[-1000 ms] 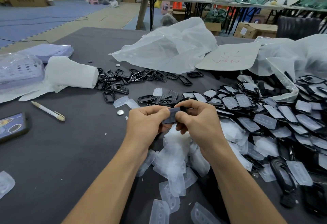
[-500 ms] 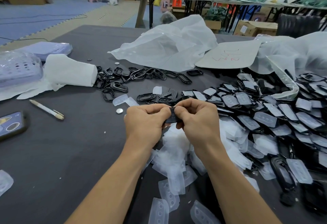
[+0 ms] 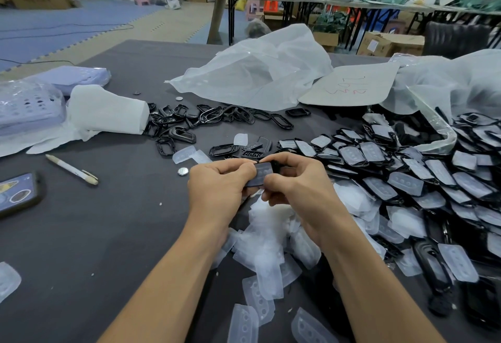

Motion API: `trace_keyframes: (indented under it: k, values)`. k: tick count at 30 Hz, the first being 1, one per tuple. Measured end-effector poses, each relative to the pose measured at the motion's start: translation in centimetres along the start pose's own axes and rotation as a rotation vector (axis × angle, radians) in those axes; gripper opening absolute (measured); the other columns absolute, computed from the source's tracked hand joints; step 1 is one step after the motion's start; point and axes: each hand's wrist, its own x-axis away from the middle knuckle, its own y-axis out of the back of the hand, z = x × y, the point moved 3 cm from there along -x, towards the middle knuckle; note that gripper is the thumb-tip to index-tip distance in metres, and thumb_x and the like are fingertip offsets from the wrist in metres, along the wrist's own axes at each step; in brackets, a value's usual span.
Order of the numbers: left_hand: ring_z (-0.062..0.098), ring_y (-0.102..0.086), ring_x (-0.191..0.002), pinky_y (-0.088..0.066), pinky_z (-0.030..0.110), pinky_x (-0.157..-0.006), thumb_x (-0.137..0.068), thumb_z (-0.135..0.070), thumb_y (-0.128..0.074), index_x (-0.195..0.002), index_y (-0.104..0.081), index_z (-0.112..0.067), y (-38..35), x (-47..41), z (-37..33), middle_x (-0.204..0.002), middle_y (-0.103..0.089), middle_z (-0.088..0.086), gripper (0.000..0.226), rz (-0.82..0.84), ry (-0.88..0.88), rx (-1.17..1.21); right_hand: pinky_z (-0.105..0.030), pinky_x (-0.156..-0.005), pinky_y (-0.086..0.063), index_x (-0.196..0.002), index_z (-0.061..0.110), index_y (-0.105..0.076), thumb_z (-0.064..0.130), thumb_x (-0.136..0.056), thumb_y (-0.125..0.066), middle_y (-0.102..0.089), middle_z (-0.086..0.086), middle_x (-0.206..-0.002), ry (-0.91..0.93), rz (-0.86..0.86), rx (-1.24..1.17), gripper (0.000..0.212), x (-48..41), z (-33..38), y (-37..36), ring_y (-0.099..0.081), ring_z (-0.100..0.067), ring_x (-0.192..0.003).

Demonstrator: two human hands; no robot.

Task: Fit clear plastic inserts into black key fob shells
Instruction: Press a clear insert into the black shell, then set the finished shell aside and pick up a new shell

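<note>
At the far left edge of the counter (image 3: 108, 234) lie a phone (image 3: 19, 193) and, to its right, a pen (image 3: 71, 169); neither matters to the job. Next comes my left hand (image 3: 219, 190), its fingers (image 3: 238, 166) curled and pinching the left end of a black shell (image 3: 275, 166). The shell hangs between my two hands, off the counter, with its long axis running left to right. Each hand has one end, so neither is nearer than the other. A clear insert (image 3: 263, 172) lies on the face turned up toward me; I cannot tell whether it is fully seated. My right hand (image 3: 298, 188) pinches the right end, thumb on the near side and forefinger over the far edge. I judge the pressing-in to be the step in hand. The next push should run along that long axis, from the ends toward the middle. Just near of my hands sits the heap of loose inserts (image 3: 268, 234). To the right spreads the pile of fitted shells (image 3: 406, 180), closer to my right hand for the set-down.
</note>
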Motion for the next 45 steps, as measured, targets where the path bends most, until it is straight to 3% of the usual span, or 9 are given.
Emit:
trace_keyframes:
  k: [7,16,20,24,29,33,36,40,45]
  values:
    - [0.016,-0.074,-0.069,-0.056,0.020,-0.059,-0.084,-0.020,-0.082,-0.085,-0.085,-0.024,0.1,-0.1,-0.4,-0.082,-0.080,0.005,0.004,0.177,0.070,0.077,-0.026,-0.052,-0.051,-0.096,0.007,-0.075,-0.017,-0.082,-0.059,-0.069,-0.011,-0.066,-0.001,-0.043,0.047,0.032,-0.3,-0.3,0.4,-0.063,-0.021,-0.056]
    - [0.030,-0.048,-0.070,-0.041,0.044,-0.071,-0.077,0.013,-0.071,-0.087,-0.084,-0.017,0.1,-0.4,0.1,-0.085,-0.063,0.044,0.033,0.222,0.054,0.034,-0.027,-0.047,-0.044,-0.097,0.008,-0.074,-0.017,-0.076,-0.064,-0.067,-0.008,-0.059,-0.031,-0.130,0.040,0.035,-0.5,-0.7,0.6,-0.058,-0.019,-0.049]
    - [0.030,-0.046,-0.069,-0.040,0.044,-0.072,-0.077,0.013,-0.071,-0.080,-0.085,-0.017,-0.1,-0.5,0.3,-0.071,-0.063,0.028,0.033,0.207,0.068,0.054,-0.028,-0.043,-0.042,-0.093,0.003,-0.074,-0.019,-0.072,-0.066,-0.065,-0.011,-0.057,-0.048,-0.189,0.023,0.032,-0.6,-0.8,0.8,-0.056,-0.020,-0.045]
    - [0.029,-0.045,-0.068,-0.041,0.044,-0.071,-0.076,0.015,-0.070,-0.081,-0.085,-0.016,-0.1,-0.5,0.7,-0.071,-0.063,0.020,0.034,0.202,0.092,0.069,-0.021,-0.061,-0.051,-0.106,0.023,-0.076,-0.005,-0.080,-0.071,-0.076,0.004,-0.083,0.020,-0.129,0.130,0.038,-0.3,-0.2,1.1,-0.069,-0.013,-0.071]
    - [0.025,-0.051,-0.063,-0.049,0.032,-0.063,-0.078,0.015,-0.068,-0.089,-0.082,-0.007,0.1,-0.7,1.1,-0.065,-0.064,0.016,0.028,0.193,0.142,0.048,-0.007,-0.098,-0.039,-0.112,0.037,-0.076,0.007,-0.069,-0.081,-0.067,0.030,-0.111,0.418,-0.065,0.774,0.054,0.7,1.5,0.6,-0.054,0.005,-0.115]
    - [0.020,-0.052,-0.056,-0.045,0.028,-0.056,-0.078,0.010,-0.067,-0.093,-0.083,-0.015,0.3,-0.6,1.2,-0.067,-0.066,0.012,0.033,0.236,0.170,-0.007,0.005,-0.090,-0.027,-0.110,0.037,-0.076,0.011,-0.069,-0.087,-0.061,0.020,-0.103,0.424,-0.095,0.867,0.049,1.1,1.2,-0.1,-0.048,0.003,-0.111]
    - [0.014,-0.057,-0.052,-0.049,0.024,-0.047,-0.084,-0.003,-0.076,-0.094,-0.084,-0.017,0.2,-0.5,0.9,-0.064,-0.067,0.005,0.019,0.279,0.161,0.011,-0.002,-0.088,-0.036,-0.109,0.039,-0.077,0.018,-0.071,-0.086,-0.066,0.014,-0.105,0.386,-0.121,0.911,0.045,1.0,1.6,0.4,-0.057,0.000,-0.103]
    - [0.015,-0.075,-0.068,-0.060,0.023,-0.063,-0.083,-0.022,-0.085,-0.081,-0.084,-0.027,0.5,-1.0,0.7,-0.081,-0.080,0.006,0.005,0.147,0.115,0.029,-0.001,-0.081,-0.042,-0.110,0.034,-0.079,0.017,-0.074,-0.083,-0.077,0.013,-0.099,0.236,-0.266,0.959,0.040,0.2,3.6,5.2,-0.064,-0.002,-0.085]
    - [0.011,-0.075,-0.067,-0.057,0.017,-0.060,-0.083,-0.014,-0.081,-0.076,-0.083,-0.029,1.1,-1.5,0.4,-0.074,-0.079,0.000,0.016,-0.022,-0.009,-0.032,-0.047,-0.112,-0.042,-0.145,0.020,-0.056,0.020,-0.079,-0.083,-0.069,-0.017,-0.121,0.024,-0.765,1.053,0.071,0.5,5.4,12.0,-0.059,-0.036,-0.119]
